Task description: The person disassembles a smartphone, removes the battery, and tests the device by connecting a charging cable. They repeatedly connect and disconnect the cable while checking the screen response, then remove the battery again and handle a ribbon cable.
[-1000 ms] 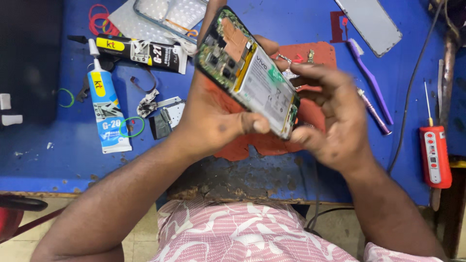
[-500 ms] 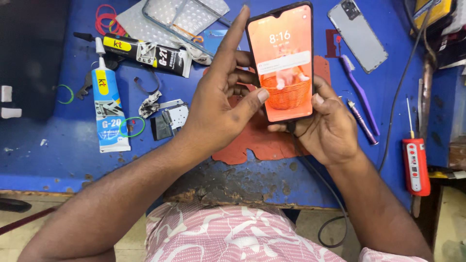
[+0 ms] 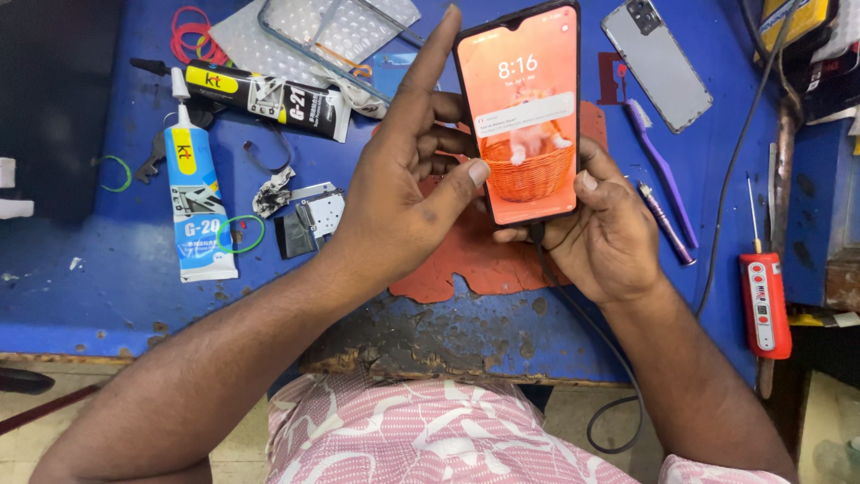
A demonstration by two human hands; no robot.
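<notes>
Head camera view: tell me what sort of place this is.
Most likely a phone repair bench. Both hands hold a lit black-framed smartphone over a worn blue worktop; adhesive tubes, a red-handled screwdriver and a loose grey phone back cover lie around.

A black-framed smartphone point(image 3: 524, 116), screen lit and facing up with an orange wallpaper of a woven basket and a clock readout, stands nearly upright above the worn red mat point(image 3: 475, 260), its lower end over the mat's middle, a dark cable point(image 3: 618, 403) plugged into its bottom edge.
</notes>
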